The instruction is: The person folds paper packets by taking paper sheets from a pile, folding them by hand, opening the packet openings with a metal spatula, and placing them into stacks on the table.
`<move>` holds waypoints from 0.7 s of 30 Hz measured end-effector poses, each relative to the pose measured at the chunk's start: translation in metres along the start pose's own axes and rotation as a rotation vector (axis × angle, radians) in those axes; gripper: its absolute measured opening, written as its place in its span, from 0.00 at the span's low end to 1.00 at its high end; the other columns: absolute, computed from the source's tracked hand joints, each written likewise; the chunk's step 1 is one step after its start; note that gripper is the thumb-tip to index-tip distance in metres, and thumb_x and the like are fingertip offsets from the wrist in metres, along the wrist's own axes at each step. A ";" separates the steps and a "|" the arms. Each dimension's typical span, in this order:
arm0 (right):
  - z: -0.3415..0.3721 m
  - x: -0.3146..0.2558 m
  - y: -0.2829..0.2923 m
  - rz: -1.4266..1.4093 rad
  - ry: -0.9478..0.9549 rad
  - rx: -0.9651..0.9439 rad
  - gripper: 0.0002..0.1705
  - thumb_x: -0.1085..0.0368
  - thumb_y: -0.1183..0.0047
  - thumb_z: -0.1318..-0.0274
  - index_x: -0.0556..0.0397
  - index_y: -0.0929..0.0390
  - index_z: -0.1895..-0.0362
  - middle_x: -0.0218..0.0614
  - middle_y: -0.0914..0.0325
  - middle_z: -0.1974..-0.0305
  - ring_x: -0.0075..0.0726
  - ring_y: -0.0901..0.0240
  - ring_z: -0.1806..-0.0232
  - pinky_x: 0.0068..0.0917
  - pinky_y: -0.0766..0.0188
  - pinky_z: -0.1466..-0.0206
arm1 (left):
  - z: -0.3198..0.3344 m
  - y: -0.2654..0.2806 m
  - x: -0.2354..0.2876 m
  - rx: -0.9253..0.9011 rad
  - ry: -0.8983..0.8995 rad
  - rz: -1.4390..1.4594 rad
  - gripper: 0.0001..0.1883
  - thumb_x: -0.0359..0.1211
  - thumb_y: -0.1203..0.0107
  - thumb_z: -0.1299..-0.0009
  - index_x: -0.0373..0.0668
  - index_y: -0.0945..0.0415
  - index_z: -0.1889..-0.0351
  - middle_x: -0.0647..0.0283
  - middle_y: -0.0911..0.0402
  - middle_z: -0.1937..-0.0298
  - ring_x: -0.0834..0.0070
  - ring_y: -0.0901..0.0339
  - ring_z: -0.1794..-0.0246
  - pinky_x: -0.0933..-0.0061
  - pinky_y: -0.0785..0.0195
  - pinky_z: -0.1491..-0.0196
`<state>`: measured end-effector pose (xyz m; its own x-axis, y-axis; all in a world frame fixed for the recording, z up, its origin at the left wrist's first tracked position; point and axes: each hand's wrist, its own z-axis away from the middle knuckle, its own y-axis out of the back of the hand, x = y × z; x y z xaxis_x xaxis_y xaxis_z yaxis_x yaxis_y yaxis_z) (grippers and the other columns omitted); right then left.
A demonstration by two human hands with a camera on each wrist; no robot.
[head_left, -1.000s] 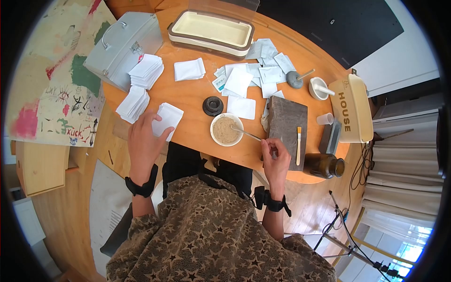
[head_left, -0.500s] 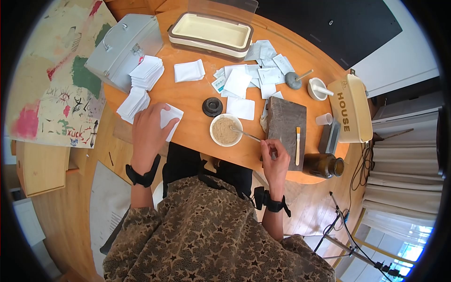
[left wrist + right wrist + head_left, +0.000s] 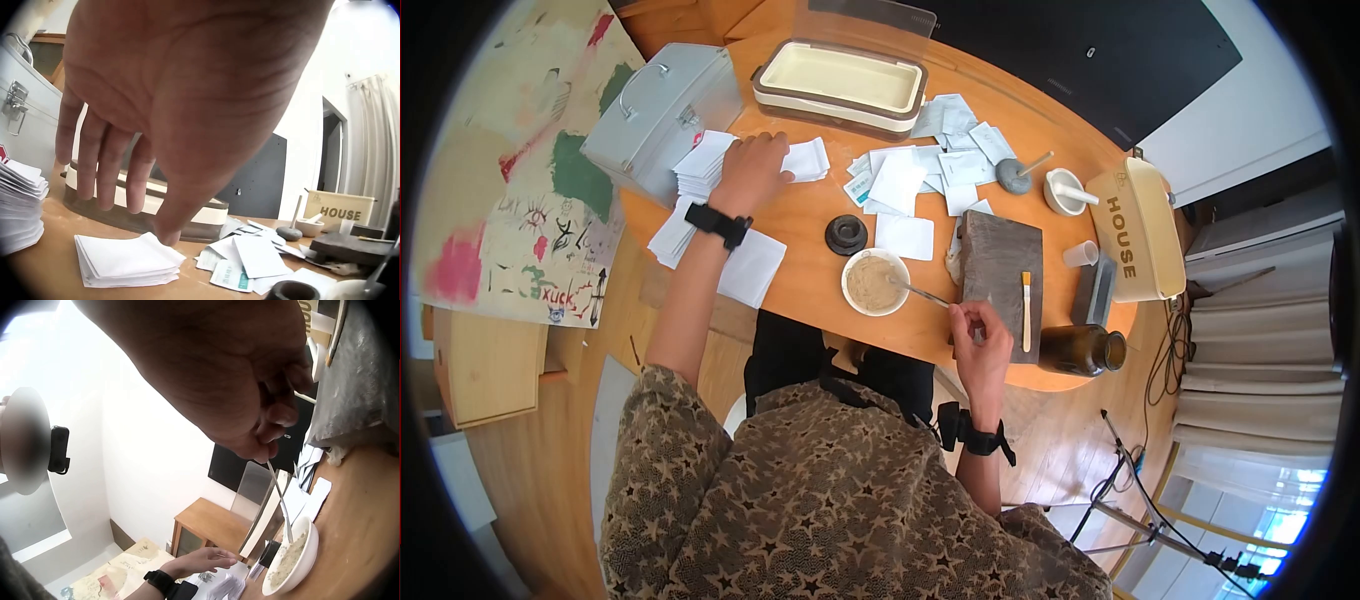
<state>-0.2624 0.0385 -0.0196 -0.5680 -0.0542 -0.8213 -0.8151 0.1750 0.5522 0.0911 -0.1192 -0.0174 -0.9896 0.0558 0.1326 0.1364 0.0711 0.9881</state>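
My left hand (image 3: 752, 172) reaches over a small stack of folded white papers (image 3: 807, 160) toward the back of the table. In the left wrist view its fingers hang down loosely above that stack, holding nothing. Between thumb and fingers, my right hand (image 3: 982, 345) pinches the handle of a thin metal spoon (image 3: 925, 294). The spoon's far end rests in beige powder (image 3: 872, 283), which fills much of a white bowl (image 3: 312, 550) near the table's front edge. A single white paper (image 3: 755, 272) lies at the front left.
Taller paper stacks (image 3: 700, 165) stand beside a silver metal case (image 3: 662, 120). Behind lies a cream tray box (image 3: 840, 110). Loose sachets, a black ring-shaped lid (image 3: 846, 235), a dark slab (image 3: 1000, 270) with a brush (image 3: 1027, 310), a brown jar (image 3: 1080, 350) and a mortar (image 3: 1065, 190) sit around the bowl.
My left hand has left the white paper at the front left and moved up and back to the small paper stack. My right hand still holds the spoon in the bowl.
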 end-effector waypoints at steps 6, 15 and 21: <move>0.003 0.000 0.003 -0.011 -0.024 0.009 0.07 0.69 0.38 0.37 0.61 0.20 0.65 0.37 0.26 0.76 0.28 0.34 0.76 0.27 0.34 0.70 | -0.040 -0.029 -0.017 -0.190 -0.065 -0.015 0.24 0.37 0.26 0.45 0.46 0.24 0.52 0.56 0.17 0.51 0.56 0.20 0.47 0.56 0.29 0.44; 0.003 0.001 0.003 0.005 0.001 0.011 0.07 0.69 0.37 0.36 0.61 0.20 0.64 0.37 0.26 0.75 0.28 0.34 0.76 0.28 0.35 0.70 | -0.049 -0.039 -0.017 -0.307 -0.012 -0.037 0.25 0.37 0.26 0.46 0.47 0.24 0.51 0.56 0.17 0.50 0.56 0.21 0.45 0.57 0.29 0.42; 0.003 0.000 0.003 0.003 -0.001 0.010 0.08 0.68 0.37 0.36 0.61 0.20 0.64 0.37 0.25 0.75 0.28 0.34 0.75 0.27 0.34 0.70 | -0.042 -0.023 -0.012 -0.241 -0.026 -0.047 0.26 0.37 0.25 0.45 0.47 0.25 0.51 0.56 0.17 0.50 0.55 0.20 0.45 0.58 0.30 0.42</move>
<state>-0.2642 0.0415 -0.0181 -0.5701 -0.0527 -0.8199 -0.8124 0.1853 0.5529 0.0976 -0.1629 -0.0383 -0.9926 0.0842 0.0875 0.0727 -0.1652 0.9836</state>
